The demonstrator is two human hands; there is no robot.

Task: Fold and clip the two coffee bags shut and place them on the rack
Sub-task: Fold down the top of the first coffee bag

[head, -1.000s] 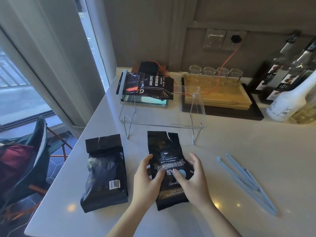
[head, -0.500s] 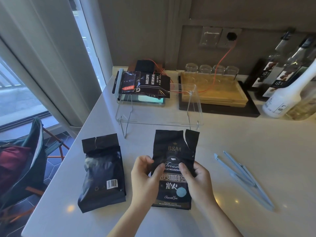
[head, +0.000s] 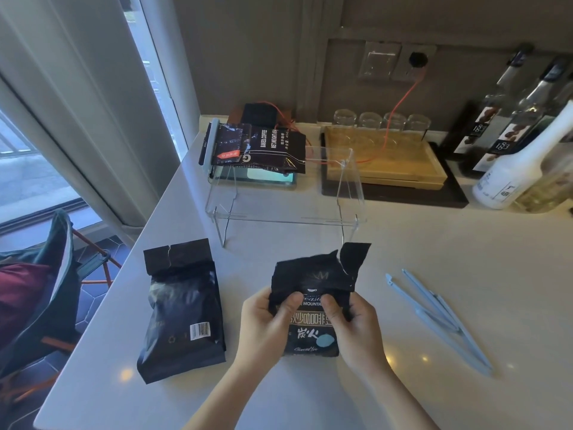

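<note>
Black foil coffee bag (head: pixel 313 305) pinched by left hand (head: pixel 266 327) and right hand (head: pixel 356 330), top barely folded. Second bag (head: pixel 183 311) untouched on counter, blue clips (head: pixel 440 318) unused, acrylic rack (head: pixel 285 193) awaiting both.

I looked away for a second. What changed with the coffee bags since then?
Both hands, left hand and right hand, lifted the printed bag upright and started bending its torn top toward the person. The other bag, blue clips and clear rack stayed put.
</note>
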